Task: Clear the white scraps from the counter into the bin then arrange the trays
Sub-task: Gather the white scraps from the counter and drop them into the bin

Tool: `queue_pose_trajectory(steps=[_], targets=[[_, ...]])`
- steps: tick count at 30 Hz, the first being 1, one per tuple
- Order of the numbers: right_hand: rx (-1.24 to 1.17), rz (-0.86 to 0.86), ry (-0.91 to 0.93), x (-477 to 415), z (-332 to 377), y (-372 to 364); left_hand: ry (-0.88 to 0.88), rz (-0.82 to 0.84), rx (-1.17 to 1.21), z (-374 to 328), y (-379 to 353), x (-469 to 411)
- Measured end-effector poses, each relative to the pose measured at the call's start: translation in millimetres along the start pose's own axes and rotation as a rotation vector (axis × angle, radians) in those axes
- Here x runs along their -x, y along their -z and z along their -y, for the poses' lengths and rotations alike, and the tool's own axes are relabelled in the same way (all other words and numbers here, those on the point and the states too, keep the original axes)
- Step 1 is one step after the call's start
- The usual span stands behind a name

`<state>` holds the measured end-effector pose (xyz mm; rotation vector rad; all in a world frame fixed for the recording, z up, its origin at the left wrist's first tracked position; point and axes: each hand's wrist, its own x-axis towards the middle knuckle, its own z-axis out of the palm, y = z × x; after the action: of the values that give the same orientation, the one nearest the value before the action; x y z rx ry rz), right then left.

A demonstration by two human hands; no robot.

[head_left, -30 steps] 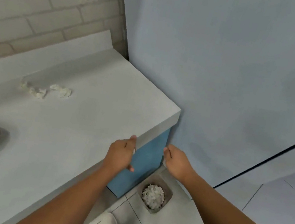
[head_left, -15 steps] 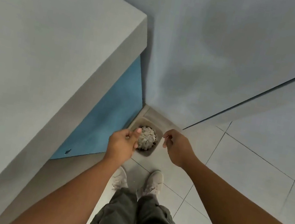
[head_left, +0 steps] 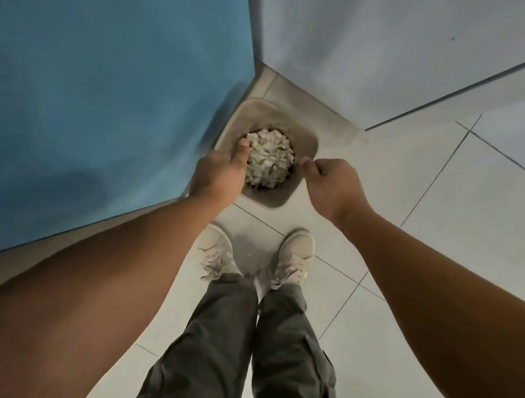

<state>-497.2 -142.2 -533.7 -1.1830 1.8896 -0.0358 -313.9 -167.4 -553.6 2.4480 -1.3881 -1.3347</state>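
Observation:
A beige square bin (head_left: 308, 144) stands on the floor in the corner between the blue cabinet side and the wall. It is heaped with white scraps (head_left: 269, 161). My left hand (head_left: 220, 171) hovers over the bin's left rim, fingers curled into the palm and thumb pointing forward over the scraps. My right hand (head_left: 329, 184) is above the bin's right rim, also curled, knuckles up. No scrap shows in either hand; the palms are hidden. The counter top and the trays are out of view.
The blue cabinet side (head_left: 95, 66) fills the left. A pale wall (head_left: 385, 38) rises behind the bin. White floor tiles (head_left: 460, 214) spread to the right. My two feet in white shoes (head_left: 295, 256) stand just short of the bin.
My view has dropped from the counter top to straight down at the bin. Both hands have come down from the counter edge to just above the bin.

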Motion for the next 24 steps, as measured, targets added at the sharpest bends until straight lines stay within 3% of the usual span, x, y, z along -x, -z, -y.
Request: queue_pose_trajectory(steps=[5,9,12,15,20,24], targets=[[-0.024,0.001,-0.04,-18.4,-21.3,-23.7,-0.045,-0.069,0.078,-9.8,-28.4,-42.7],[-0.076,-0.031,-0.043,-28.8,-25.9,-37.3,-0.004,0.162,0.132,-8.3,-47.7,-63.0],[-0.218,-0.032,-0.056,-39.2,-22.0,-47.5,0.052,0.22,0.245,-5.1,-49.3,-69.7],[-0.361,0.015,-0.103,-52.2,-15.1,-59.0,-0.017,0.192,0.272,0.4,-40.2,-68.7],[-0.311,0.064,-0.049,-62.8,9.7,-61.0,-0.059,0.137,0.357,13.4,-22.8,-53.4],[-0.276,0.097,-0.066,-66.1,19.8,-60.4,-0.039,0.105,0.273,27.5,-15.4,-35.0]])
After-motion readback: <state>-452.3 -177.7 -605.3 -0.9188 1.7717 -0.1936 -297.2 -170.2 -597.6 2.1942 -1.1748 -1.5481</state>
